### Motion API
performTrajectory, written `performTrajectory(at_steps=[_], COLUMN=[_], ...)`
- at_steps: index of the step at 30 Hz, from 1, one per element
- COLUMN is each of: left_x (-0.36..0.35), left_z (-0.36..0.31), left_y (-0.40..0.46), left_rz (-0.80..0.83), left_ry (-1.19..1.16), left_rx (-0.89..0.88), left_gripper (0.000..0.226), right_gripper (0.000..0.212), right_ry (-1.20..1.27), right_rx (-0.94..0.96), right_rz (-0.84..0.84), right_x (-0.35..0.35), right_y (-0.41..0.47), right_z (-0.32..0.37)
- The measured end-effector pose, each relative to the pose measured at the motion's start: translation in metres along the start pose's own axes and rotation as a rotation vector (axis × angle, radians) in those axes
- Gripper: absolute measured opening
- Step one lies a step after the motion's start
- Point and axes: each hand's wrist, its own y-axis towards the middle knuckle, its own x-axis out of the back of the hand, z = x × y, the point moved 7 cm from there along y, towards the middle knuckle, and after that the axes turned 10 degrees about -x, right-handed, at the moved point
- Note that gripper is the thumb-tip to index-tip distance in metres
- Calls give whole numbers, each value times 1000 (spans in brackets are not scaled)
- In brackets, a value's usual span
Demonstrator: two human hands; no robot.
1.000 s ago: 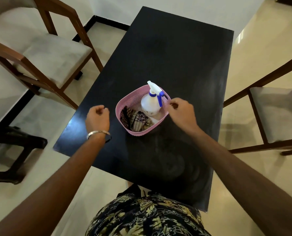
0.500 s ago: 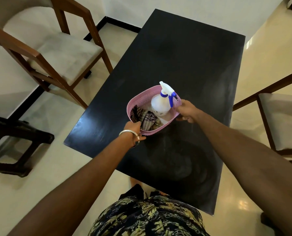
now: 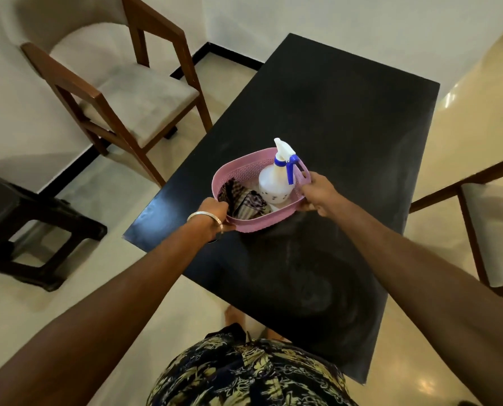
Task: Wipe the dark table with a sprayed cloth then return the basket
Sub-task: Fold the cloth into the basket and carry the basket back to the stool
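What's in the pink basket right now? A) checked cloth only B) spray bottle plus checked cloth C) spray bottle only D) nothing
B: the white spray bottle with a blue trigger stands upright in the pink basket, and the crumpled checked cloth lies beside it, while the left hand and right hand grip opposite rims.

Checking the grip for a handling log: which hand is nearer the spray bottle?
Right. The right hand grips the pink basket rim right beside the spray bottle; the left hand grips the opposite rim, with the checked cloth between.
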Motion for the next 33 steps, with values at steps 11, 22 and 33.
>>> performTrajectory(at_steps=[11, 22, 33], left_x=[116, 282, 472], left_z=[4, 25, 48], left_y=[-11, -14, -12], left_rz=[-150, -204, -363], left_ry=[9, -28, -44], left_rx=[-24, -31, 4], left_gripper=[29, 28, 28], right_gripper=[37, 40, 31], right_ry=[-120, -195, -267], right_rx=[99, 143, 203], right_rz=[156, 254, 358], right_x=[-99, -266, -474], right_y=[-40, -62, -85], right_z=[45, 79, 117])
